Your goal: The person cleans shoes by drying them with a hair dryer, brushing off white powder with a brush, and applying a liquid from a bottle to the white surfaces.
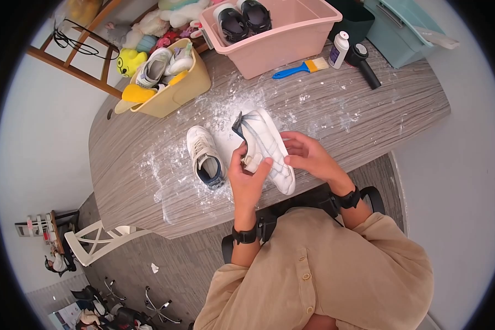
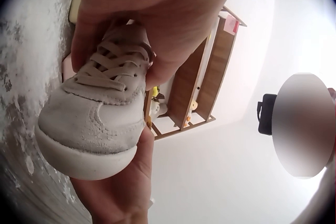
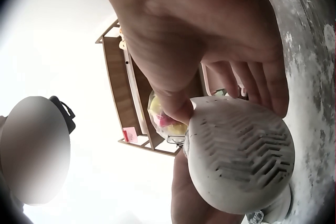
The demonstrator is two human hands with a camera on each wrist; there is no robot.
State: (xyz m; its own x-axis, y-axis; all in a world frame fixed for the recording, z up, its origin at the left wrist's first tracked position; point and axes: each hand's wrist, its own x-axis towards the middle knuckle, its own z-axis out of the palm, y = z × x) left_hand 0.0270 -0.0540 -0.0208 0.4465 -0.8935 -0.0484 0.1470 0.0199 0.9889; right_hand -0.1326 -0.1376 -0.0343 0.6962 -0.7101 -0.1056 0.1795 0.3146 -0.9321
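Observation:
A white sneaker [image 1: 270,146] with grey side lines is held on its side over the table, its pale sole turned toward my right hand. My left hand [image 1: 248,179] grips it around the ankle opening, thumb over the upper. In the left wrist view the laced front and rounded toe of the sneaker [image 2: 94,113] show under that hand. My right hand [image 1: 313,157] holds the sole side, thumb and fingers at its edges. The zigzag tread of the sole [image 3: 241,150] fills the right wrist view. A matching sneaker [image 1: 205,157] with a navy heel lining stands upright to the left.
White powder [image 1: 242,99] is scattered over the wood-grain table [image 1: 126,143]. A yellow bin [image 1: 176,96] of shoes stands back left, and a pink bin [image 1: 280,44] with dark shoes behind. A blue-handled brush [image 1: 300,69], white bottle [image 1: 339,49], black-handled tool [image 1: 366,66] and teal bin [image 1: 404,41] lie back right.

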